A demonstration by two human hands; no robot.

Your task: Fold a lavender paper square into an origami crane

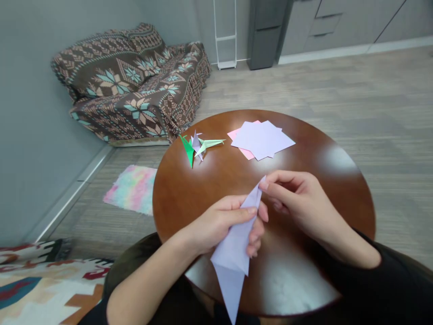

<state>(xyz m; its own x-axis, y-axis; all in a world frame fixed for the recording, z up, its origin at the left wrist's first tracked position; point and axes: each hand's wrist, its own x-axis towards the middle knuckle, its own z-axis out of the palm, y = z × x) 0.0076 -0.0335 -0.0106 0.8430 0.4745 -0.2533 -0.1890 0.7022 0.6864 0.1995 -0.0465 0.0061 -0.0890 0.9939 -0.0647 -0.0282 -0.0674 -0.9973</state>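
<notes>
A partly folded sheet of lilac origami paper (233,253) is held above the front of the round table, its long lower point hanging toward me. My left hand (233,221) wraps around its middle, thumb on top and fingers curled underneath. At the upper tip, my right hand (294,194) pinches the paper's edge between thumb and forefinger. Farther back lies a fanned stack of lilac paper squares (262,140), with pink paper (246,154) showing beneath. To the left sit folded paper cranes: a green one (187,151), a lilac one (196,143) and a pale green one (209,144).
The brown round table (216,180) has a curved edge close to my lap. Beyond it stands a sofa (135,85) under a patterned cover. A pastel fluffy rug (131,189) lies on the floor at left, and grey cabinets (338,22) line the back.
</notes>
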